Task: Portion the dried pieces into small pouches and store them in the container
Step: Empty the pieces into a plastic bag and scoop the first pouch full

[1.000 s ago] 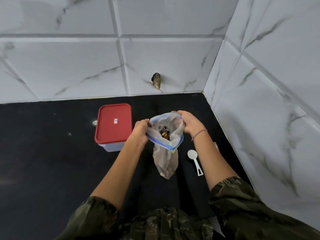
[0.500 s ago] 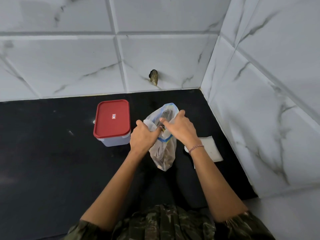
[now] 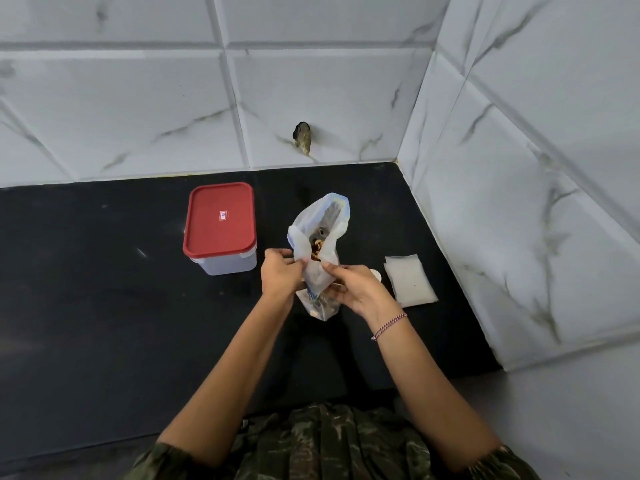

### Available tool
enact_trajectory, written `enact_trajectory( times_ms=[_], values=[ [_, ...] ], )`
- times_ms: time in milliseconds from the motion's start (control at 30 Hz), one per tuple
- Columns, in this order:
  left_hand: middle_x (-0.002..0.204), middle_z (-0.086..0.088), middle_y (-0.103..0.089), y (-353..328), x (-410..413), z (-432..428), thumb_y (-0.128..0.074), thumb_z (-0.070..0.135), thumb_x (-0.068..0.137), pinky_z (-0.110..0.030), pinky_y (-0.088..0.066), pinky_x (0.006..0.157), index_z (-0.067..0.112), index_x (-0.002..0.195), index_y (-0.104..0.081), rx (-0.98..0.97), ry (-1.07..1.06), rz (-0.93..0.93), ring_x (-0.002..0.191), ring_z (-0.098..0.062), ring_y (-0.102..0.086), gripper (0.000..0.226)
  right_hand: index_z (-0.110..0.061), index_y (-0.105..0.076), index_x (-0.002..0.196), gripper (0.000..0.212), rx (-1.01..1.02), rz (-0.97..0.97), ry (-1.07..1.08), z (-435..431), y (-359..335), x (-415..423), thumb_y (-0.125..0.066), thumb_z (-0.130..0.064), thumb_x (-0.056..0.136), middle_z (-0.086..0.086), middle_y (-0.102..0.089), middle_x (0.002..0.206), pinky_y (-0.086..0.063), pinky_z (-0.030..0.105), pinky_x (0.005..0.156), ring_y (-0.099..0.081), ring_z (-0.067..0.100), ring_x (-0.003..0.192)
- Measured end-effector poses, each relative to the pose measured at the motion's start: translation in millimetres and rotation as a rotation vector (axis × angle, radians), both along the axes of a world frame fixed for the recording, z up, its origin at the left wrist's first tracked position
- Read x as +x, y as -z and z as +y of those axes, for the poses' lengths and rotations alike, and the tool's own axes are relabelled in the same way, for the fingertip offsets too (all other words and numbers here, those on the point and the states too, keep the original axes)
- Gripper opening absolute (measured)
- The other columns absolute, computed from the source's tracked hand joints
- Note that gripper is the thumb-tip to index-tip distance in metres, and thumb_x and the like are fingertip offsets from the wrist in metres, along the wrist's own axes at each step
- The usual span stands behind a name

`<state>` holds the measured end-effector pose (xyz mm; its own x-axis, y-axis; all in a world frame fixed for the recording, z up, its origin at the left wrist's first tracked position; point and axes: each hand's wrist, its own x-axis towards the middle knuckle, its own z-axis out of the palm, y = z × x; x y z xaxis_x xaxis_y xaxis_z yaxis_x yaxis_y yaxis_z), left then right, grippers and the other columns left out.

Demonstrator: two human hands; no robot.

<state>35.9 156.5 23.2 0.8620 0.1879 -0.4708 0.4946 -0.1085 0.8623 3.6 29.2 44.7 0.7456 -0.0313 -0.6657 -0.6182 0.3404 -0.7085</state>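
Note:
A clear zip bag (image 3: 320, 237) with a blue seal strip stands upright on the black counter, its mouth open, with brownish dried pieces (image 3: 317, 249) showing inside. My left hand (image 3: 278, 273) pinches the bag's near-left edge. My right hand (image 3: 353, 289) grips the bag's front wall at mid-height. A stack of small clear pouches (image 3: 410, 280) lies flat to the right of the bag. A clear container with a red lid (image 3: 221, 226), lid on, stands to the left. A white scoop (image 3: 376, 274) peeks out behind my right hand.
The black counter (image 3: 86, 289) is boxed in by marble-tiled walls at the back and on the right. A dark stub (image 3: 302, 137) sticks out of the back wall above the bag. The counter's front edge runs near my camouflage-patterned clothing.
Both hands came down from the bag's rim to its near side and middle. The bag's mouth now stands taller and narrower. The pouch stack has come into full view.

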Motion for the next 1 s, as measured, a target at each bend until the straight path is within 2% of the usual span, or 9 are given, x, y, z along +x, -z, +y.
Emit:
enact_trajectory(
  times_ms=[167, 300, 400, 500, 567, 700, 767, 900, 1000],
  values=[
    [0.101, -0.014, -0.066, -5.3, -3.8, -0.5, -0.063, 0.012, 0.091, -0.032, -0.055, 0.063, 0.008, 0.084, -0.060, -0.363, -0.123, 0.133, 0.089, -0.024, -0.066, 0.008, -0.004, -0.063, 0.099, 0.011, 0.219, 0.031, 0.242, -3.1, 6.0, -5.9, -0.058, -0.010, 0.091, 0.011, -0.065, 0.092, -0.054, 0.036, 0.076, -0.063, 0.022, 0.082],
    [0.084, -0.012, -0.062, -13.0, -8.5, -3.4, -0.053, 0.007, 0.096, -0.038, -0.054, 0.081, -0.001, 0.096, -0.060, -0.624, -0.270, 0.183, 0.076, -0.021, -0.062, 0.010, -0.005, -0.058, 0.088, 0.011, 0.364, 0.025, 0.415, -0.5, 3.7, -6.9, -0.051, -0.008, 0.095, 0.014, -0.062, 0.088, -0.049, 0.041, 0.089, -0.061, 0.024, 0.078],
    [0.089, -0.016, -0.058, -14.9, -9.3, -5.0, -0.040, 0.002, 0.100, -0.041, -0.048, 0.087, -0.006, 0.115, -0.053, -0.773, -0.370, 0.219, 0.093, -0.028, -0.062, 0.021, -0.002, -0.053, 0.084, 0.018, 0.415, 0.027, 0.532, -3.3, 1.5, -2.4, -0.043, -0.004, 0.098, 0.014, -0.057, 0.083, -0.042, 0.042, 0.102, -0.059, 0.024, 0.080],
    [0.115, -0.022, -0.058, -18.0, -11.2, -11.4, -0.032, -0.001, 0.099, -0.047, -0.048, 0.086, -0.005, 0.120, -0.049, -0.870, -0.462, 0.238, 0.118, -0.035, -0.055, 0.027, 0.002, -0.052, 0.084, 0.021, 0.463, 0.051, 0.584, 0.0, -0.9, 0.3, -0.038, 0.000, 0.099, 0.016, -0.055, 0.081, -0.044, 0.041, 0.096, -0.058, 0.027, 0.100],
    [0.126, -0.025, -0.055, -22.6, -13.9, -16.0, -0.030, -0.002, 0.096, -0.048, -0.049, 0.091, -0.006, 0.124, -0.050, -0.888, -0.479, 0.251, 0.118, -0.036, -0.056, 0.034, 0.005, -0.056, 0.098, 0.020, 0.451, 0.067, 0.593, 5.7, -1.3, 0.5, -0.036, 0.003, 0.098, 0.018, -0.058, 0.085, -0.050, 0.037, 0.092, -0.061, 0.028, 0.093],
    [0.099, -0.020, -0.059, -31.7, -22.6, -25.0, -0.030, 0.001, 0.090, -0.044, -0.051, 0.089, -0.002, 0.088, -0.056, -0.866, -0.504, 0.288, 0.094, -0.033, -0.061, 0.027, 0.004, -0.049, 0.128, 0.040, 0.405, 0.080, 0.564, 10.9, -1.3, -0.8, -0.032, 0.004, 0.093, 0.029, -0.051, 0.128, -0.046, 0.047, 0.096, -0.051, 0.037, 0.120],
    [0.085, -0.013, -0.054, -34.3, -26.2, -29.3, -0.037, 0.013, 0.089, -0.039, -0.050, 0.086, 0.004, 0.075, -0.052, -0.879, -0.521, 0.312, 0.079, -0.027, -0.056, 0.022, 0.001, -0.052, 0.127, 0.040, 0.359, 0.136, 0.529, 8.1, -2.1, -0.3, -0.034, -0.003, 0.091, 0.024, -0.052, 0.127, -0.042, 0.050, 0.099, -0.052, 0.037, 0.118],
    [0.107, -0.013, -0.059, -25.8, -28.3, -34.3, -0.051, 0.048, 0.092, -0.043, -0.049, 0.085, 0.011, 0.114, -0.058, -0.823, -0.390, 0.318, 0.095, -0.028, -0.059, 0.044, -0.008, -0.053, 0.069, 0.029, 0.171, 0.192, 0.457, 4.5, 2.9, 1.5, -0.035, -0.011, 0.092, 0.009, -0.049, 0.071, -0.049, 0.034, 0.080, -0.051, 0.023, 0.065],
    [0.132, -0.016, -0.054, -9.4, -26.2, -29.4, -0.048, 0.046, 0.096, -0.048, -0.047, 0.099, 0.014, 0.140, -0.042, -0.664, -0.291, 0.318, 0.116, -0.031, -0.056, 0.055, -0.010, -0.052, 0.073, 0.028, 0.125, 0.133, 0.401, -1.7, 13.1, 3.6, -0.036, -0.013, 0.096, 0.008, -0.050, 0.074, -0.047, 0.031, 0.072, -0.051, 0.020, 0.066]
  ],
)
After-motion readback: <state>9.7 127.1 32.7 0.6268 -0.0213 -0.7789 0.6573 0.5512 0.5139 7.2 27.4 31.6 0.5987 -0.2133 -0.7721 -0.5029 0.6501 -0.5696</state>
